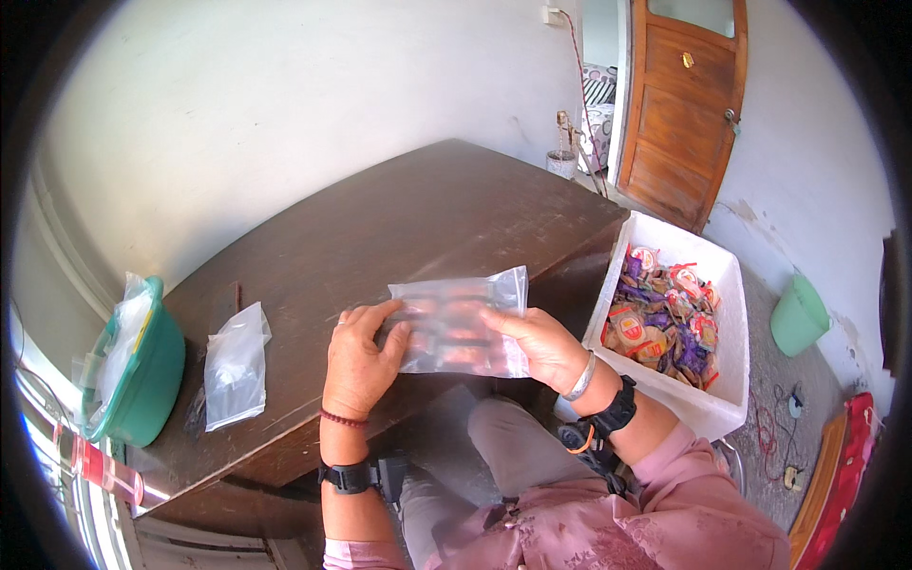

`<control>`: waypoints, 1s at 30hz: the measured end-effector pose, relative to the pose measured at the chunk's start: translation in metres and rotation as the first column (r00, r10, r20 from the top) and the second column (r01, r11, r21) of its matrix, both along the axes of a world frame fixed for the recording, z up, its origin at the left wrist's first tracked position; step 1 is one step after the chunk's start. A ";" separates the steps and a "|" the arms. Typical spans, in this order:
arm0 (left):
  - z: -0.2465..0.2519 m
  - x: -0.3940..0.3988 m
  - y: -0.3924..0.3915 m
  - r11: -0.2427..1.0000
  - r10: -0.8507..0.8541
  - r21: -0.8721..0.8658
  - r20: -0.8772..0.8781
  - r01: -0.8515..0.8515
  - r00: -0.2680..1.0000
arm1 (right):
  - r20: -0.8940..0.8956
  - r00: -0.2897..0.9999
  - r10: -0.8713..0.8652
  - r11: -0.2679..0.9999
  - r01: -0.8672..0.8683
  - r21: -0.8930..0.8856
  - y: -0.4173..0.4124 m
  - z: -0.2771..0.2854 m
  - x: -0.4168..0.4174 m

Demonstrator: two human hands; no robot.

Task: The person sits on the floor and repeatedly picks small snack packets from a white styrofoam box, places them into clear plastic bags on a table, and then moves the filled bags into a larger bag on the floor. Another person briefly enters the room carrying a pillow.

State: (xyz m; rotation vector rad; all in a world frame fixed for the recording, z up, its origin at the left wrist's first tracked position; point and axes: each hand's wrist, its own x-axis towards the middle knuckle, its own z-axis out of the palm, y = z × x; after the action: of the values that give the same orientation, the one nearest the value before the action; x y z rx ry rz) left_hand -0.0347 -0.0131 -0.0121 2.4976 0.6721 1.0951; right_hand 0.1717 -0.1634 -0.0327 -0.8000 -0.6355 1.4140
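Observation:
Before me, at the table's front edge, is a translucent plastic bag (456, 342) with several small reddish packets showing faintly through it in rows. My left hand (363, 349) grips its left side, the thumb and fingertips lying on the plastic. On the other side my right hand (548, 350) pinches the bag, thumb on top and the other fingers hidden behind it. Another clear plastic bag (236, 370), seemingly with nothing in it, lies flat on the dark wooden table (427, 206) to the left of my left hand.
At right stands a white foam box (734, 320) of wrapped snack packets (662, 313). A teal basin (153, 385) with plastic bags sits at the table's left end. A green bucket (798, 320) and cables (766, 427) are on the floor, near a wooden door (680, 121).

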 end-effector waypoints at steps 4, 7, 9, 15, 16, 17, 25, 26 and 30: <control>0.000 0.000 0.000 0.999 -0.025 -0.019 0.017 0.025 1.000 | 0.029 0.998 -0.055 0.997 0.053 0.063 0.000 -0.001 0.001; -0.002 0.000 0.001 0.998 -0.028 -0.054 0.049 0.031 0.998 | 0.053 0.990 -0.129 0.989 0.124 0.079 -0.002 -0.008 0.013; -0.007 0.000 0.005 0.997 -0.013 -0.068 0.086 0.019 0.996 | 0.037 0.988 -0.152 0.985 0.148 0.089 -0.010 -0.006 0.025; -0.008 0.004 0.001 0.987 -0.005 -0.162 0.047 0.012 0.999 | 0.227 0.908 -0.352 0.934 0.325 0.147 -0.099 0.021 0.084; -0.007 0.005 0.000 0.989 0.003 -0.145 0.034 0.002 0.999 | 0.371 0.789 -0.490 0.871 0.461 0.171 -0.119 0.017 0.099; -0.014 0.002 0.005 0.985 0.006 -0.175 0.030 -0.001 1.000 | 0.505 0.638 -0.581 0.800 0.562 0.211 -0.137 0.013 0.115; -0.026 -0.010 0.026 0.990 0.117 -0.054 -0.185 -0.129 0.976 | 0.605 -0.065 -0.794 0.102 0.966 0.238 -0.339 0.002 0.187; -0.026 -0.011 0.027 0.984 0.166 -0.029 -0.218 -0.176 0.962 | 0.676 -0.156 -0.720 0.023 0.968 0.248 -0.369 -0.006 0.196; -0.040 -0.020 0.046 0.957 0.291 0.101 -0.299 -0.273 0.909 | 0.953 -0.298 -0.047 -0.271 0.922 0.275 -0.510 -0.068 0.228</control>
State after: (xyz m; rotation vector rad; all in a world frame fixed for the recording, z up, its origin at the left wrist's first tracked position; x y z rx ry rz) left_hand -0.0545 0.0332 -0.0518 2.7122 1.1382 0.8191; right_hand 0.3996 -0.6730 -0.1008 -2.3410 0.2717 -0.5847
